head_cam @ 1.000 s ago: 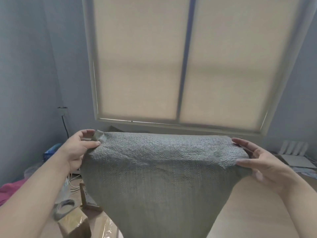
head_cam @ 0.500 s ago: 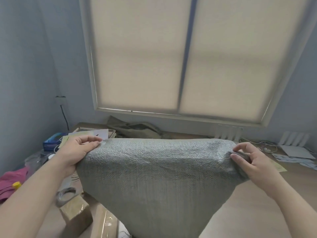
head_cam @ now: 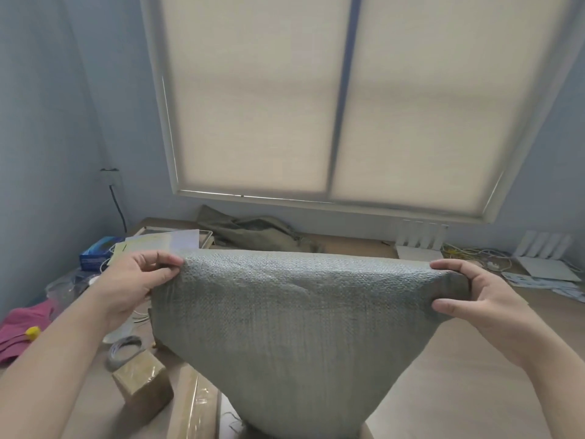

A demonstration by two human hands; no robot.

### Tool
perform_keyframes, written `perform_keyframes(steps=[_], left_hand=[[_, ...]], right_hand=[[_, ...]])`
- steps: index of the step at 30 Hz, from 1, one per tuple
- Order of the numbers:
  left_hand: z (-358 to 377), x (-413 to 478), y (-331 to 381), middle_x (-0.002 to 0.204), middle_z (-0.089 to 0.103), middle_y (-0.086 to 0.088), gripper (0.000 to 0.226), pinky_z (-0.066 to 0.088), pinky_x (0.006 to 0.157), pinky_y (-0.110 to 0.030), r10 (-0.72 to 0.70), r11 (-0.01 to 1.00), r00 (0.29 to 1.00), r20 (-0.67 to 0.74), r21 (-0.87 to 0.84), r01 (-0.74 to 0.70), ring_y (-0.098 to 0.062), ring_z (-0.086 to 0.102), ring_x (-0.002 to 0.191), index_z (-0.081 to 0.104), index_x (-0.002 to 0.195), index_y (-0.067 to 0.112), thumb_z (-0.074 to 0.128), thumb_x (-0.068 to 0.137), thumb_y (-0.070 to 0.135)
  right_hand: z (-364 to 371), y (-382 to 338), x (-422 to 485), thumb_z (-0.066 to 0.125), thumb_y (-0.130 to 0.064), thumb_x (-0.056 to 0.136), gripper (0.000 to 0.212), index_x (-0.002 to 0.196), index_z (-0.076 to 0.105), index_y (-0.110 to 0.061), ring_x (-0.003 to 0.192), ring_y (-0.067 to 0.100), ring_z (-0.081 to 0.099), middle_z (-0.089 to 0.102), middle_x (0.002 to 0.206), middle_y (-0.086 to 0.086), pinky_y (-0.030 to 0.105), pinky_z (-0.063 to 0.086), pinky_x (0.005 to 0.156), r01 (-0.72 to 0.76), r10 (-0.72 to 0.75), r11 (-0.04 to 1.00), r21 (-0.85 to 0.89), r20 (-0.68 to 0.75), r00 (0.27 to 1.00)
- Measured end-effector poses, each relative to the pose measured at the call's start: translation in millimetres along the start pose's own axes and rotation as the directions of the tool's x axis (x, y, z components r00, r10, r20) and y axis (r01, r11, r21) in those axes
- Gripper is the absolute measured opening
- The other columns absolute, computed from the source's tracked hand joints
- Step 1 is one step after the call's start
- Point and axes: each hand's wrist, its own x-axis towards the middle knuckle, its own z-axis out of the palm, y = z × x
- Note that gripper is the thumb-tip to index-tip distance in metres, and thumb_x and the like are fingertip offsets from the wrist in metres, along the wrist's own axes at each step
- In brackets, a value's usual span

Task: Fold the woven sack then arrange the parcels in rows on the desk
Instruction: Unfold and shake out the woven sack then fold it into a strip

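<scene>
I lowered the sack [head_cam: 294, 327] from in front of the window towards the bench [head_cam: 459, 391], and the clutter behind it came into view. My right hand [head_cam: 487, 299], flat-fingered a second ago, curled round its corner; my left hand [head_cam: 133, 283] pinched the other.

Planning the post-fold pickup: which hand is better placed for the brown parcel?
Left, likely: the parcel lies below the left hand; the right hand grips the sack at the opposite corner.

- Left hand [head_cam: 133, 282] and right hand [head_cam: 474, 299] pinch the woven sack's [head_cam: 291, 327] top corners, mid-frame.
- Taped parcel [head_cam: 142, 384] sits on the counter [head_cam: 459, 391], lower left.
</scene>
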Motion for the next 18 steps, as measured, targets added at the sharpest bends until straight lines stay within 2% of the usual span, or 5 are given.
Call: perform_keyframes(steps=[2, 6, 9, 14, 18], left_hand=[[4, -9, 6, 0.113, 0.069, -0.008, 0.028, 0.049, 0.083, -0.039, -0.020, 0.998, 0.999, 0.047, 0.064, 0.017, -0.023, 0.059, 0.101, 0.076, 0.104, 0.020, 0.062, 0.093, -0.002], [6, -23, 16, 0.124, 0.061, -0.003, 0.064, 0.060, 0.080, -0.029, -0.042, 0.998, 0.972, 0.233, 0.053, 0.030, -0.020, 0.062, 0.110, 0.063, 0.127, 0.023, 0.073, 0.077, -0.016], [1, -24, 15, 0.129, 0.057, 0.001, 0.079, 0.053, 0.091, -0.034, -0.014, 0.983, 0.969, 0.248, 0.180, -0.032, -0.023, 0.058, 0.118, 0.064, 0.125, 0.033, 0.083, 0.058, -0.003], [3, -25, 14, 0.105, 0.071, -0.007, 0.040, 0.049, 0.083, -0.036, 0.193, 0.954, 0.978, 0.080, 0.218, -0.206, -0.022, 0.061, 0.096, 0.077, 0.101, 0.032, 0.081, 0.078, 0.000], [5, -27, 14, 0.083, 0.073, -0.003, 0.021, 0.048, 0.077, -0.033, 0.298, 0.949, 0.955, 0.003, 0.109, -0.296, -0.018, 0.061, 0.085, 0.078, 0.087, 0.026, 0.081, 0.076, 0.008]], right_hand=[[1, 0, 0, 0.072, 0.020, 0.077, 0.052, 0.109, 0.070, -0.021, 0.076, 0.010, 0.062, 0.071, 0.088, 0.002, 0.016, 0.051, 0.064, 0.029, -0.032, 0.995, -0.093, -0.033, 0.999], [-1, 5, 3, 0.077, 0.008, 0.079, 0.038, 0.101, 0.069, -0.021, 0.080, 0.017, 0.056, 0.068, 0.092, 0.010, 0.012, 0.043, 0.060, 0.065, -0.100, 0.978, -0.201, -0.172, 0.980], [2, 2, 3, 0.075, 0.007, 0.082, 0.029, 0.094, 0.069, -0.018, 0.072, 0.006, 0.057, 0.068, 0.089, 0.011, 0.009, 0.043, 0.059, 0.087, -0.114, 0.987, -0.134, -0.210, 0.971], [4, -4, -1, 0.080, -0.012, 0.082, 0.013, 0.088, 0.073, -0.021, 0.077, 0.010, 0.058, 0.069, 0.087, 0.014, 0.007, 0.043, 0.062, 0.118, -0.133, 0.990, -0.073, -0.264, 0.955], [4, -7, -5, 0.082, -0.080, 0.040, 0.089, 0.102, 0.074, -0.015, 0.089, 0.003, 0.067, 0.077, 0.095, -0.004, 0.007, 0.049, 0.075, 0.165, -0.154, 0.986, 0.014, -0.290, 0.945]])
